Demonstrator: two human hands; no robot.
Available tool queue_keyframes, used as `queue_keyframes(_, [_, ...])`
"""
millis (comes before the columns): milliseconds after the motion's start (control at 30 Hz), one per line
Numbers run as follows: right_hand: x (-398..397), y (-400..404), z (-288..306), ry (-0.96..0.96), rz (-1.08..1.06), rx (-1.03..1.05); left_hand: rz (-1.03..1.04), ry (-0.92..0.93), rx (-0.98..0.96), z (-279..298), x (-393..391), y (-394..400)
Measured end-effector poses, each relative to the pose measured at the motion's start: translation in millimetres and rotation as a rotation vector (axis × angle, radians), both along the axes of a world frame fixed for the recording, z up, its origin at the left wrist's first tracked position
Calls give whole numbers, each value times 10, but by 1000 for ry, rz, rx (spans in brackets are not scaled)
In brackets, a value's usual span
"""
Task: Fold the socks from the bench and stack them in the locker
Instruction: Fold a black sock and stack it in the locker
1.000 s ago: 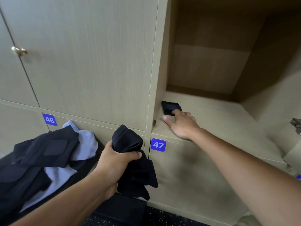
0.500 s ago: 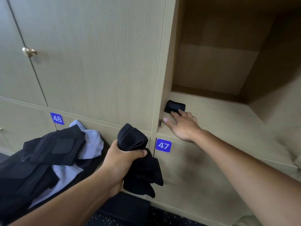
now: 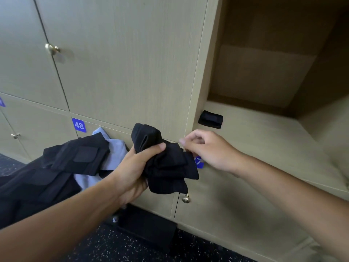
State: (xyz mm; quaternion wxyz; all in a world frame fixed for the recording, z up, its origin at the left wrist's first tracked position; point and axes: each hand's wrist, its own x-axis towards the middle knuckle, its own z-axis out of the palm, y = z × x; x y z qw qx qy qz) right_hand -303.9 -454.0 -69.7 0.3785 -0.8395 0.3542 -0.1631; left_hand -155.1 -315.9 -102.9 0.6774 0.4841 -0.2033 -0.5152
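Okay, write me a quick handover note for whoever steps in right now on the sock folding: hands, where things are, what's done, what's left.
Left hand: grips a bunch of black socks, unfolded.
Right hand: holds nothing, fingers loosely curled, beside the bunch in front of the locker.
Locker: open; one folded sock lies at the front left corner of its floor.
Done: that one sock folded and placed.
Left: fold the socks in the left hand and stack them on the folded sock.
Dark and pale blue clothes lie to the left.
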Motion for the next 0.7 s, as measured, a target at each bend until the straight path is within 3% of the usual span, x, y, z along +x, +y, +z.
queue_keyframes(233, [-51, 274, 16, -108, -73, 340, -72, 109, -71, 92, -165, 42])
queue_keyframes(500, [-30, 229, -82, -278, -235, 482, -139, 199, -153, 236, -284, 111])
queue_keyframes(700, [-82, 173, -52, -418, -379, 571, -81, 38, -58, 190, -319, 106])
